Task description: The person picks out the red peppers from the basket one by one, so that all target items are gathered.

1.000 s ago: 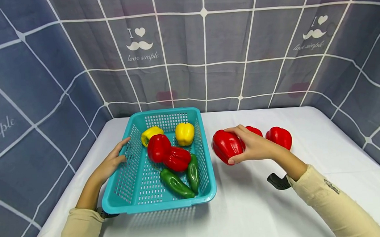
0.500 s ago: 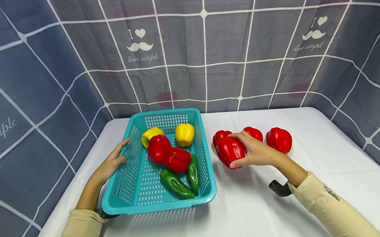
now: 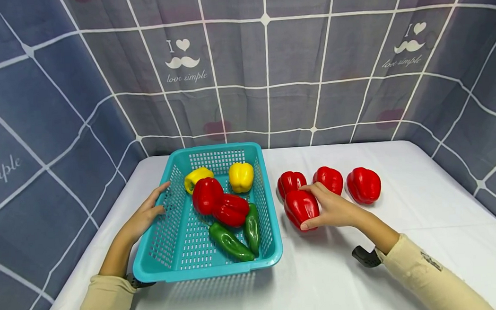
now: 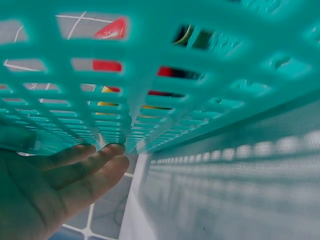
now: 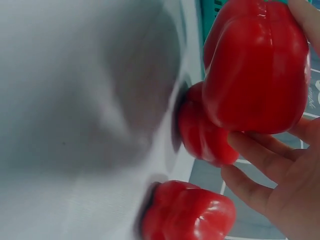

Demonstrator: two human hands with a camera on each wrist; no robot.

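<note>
In the head view my right hand (image 3: pixel 334 208) holds a red bell pepper (image 3: pixel 301 209) between thumb and fingers. The right wrist view shows this bell pepper (image 5: pixel 257 70) raised over the white cloth, its shadow below. Behind it lie three more red bell peppers: one at the left (image 3: pixel 291 182), one in the middle (image 3: pixel 329 179), one at the right (image 3: pixel 364 186). My left hand (image 3: pixel 143 217) rests at the left rim of a turquoise basket (image 3: pixel 208 271), thumb and forefinger reaching over it. In the left wrist view, straight fingers (image 4: pixel 95 187) lie along the outside of its perforated wall.
The basket contains two yellow bell peppers (image 3: pixel 241 177), two red bell peppers (image 3: pixel 208 196) and two green chili peppers (image 3: pixel 229 241). A white cloth (image 3: pixel 324 278) covers the table, with a grey gridded curtain (image 3: pixel 243 70) around its back and sides.
My right hand has drawn its red bell pepper slightly toward me, uncovering the red bell peppers behind it. My left hand and the basket have stayed in place.
</note>
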